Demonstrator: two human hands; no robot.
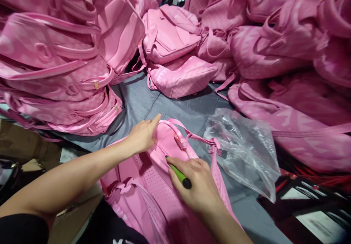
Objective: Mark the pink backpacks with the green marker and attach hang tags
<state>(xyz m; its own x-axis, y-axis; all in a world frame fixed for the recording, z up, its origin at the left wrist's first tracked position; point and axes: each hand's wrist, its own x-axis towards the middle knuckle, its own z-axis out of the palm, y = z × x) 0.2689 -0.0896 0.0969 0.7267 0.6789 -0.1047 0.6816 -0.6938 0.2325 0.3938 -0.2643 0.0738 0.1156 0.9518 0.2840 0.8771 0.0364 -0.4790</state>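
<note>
A pink backpack [164, 178] lies in front of me with its perforated back panel and straps facing up. My left hand [144, 133] rests at its top edge beside the carry handle [170, 127], index finger stretched out and thumb on the fabric. In my right hand [196, 180] is a green tool with a black end [179, 176], held between thumb and fingers, its tip close to the backpack's upper panel. A strap with a dark tag [222, 153] runs off the backpack's right side.
Stacked pink backpacks stand at the left [55, 72] and right [290, 54], with more at the back [175, 35]. A clear plastic bag [246, 149] lies on the grey cloth [181, 109]. Black packets with white labels [320, 222] are at the lower right.
</note>
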